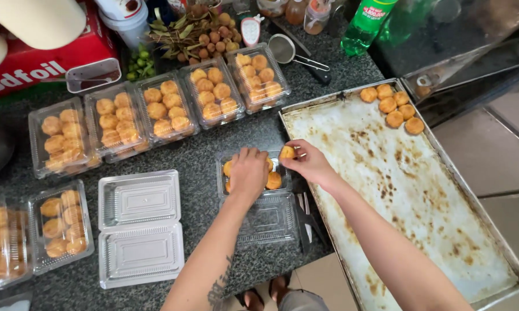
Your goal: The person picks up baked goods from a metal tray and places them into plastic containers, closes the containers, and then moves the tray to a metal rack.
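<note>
Pastry (286, 152) pinched in right hand (308, 164) grip; left hand (249, 173) presses pastries in open box (279, 216).

Clear plastic clamshell boxes: four filled (161, 109) across upper centre, two more (57, 226) lower left, one empty open (140, 236) bottom centre-left, one part-filled (274, 213) mid-frame. Red foil carton (40, 63) upper left. Green bottle, red label (377, 11), top right.

Filled boxes (155, 112) lie left of the baking tray (409, 190).
</note>
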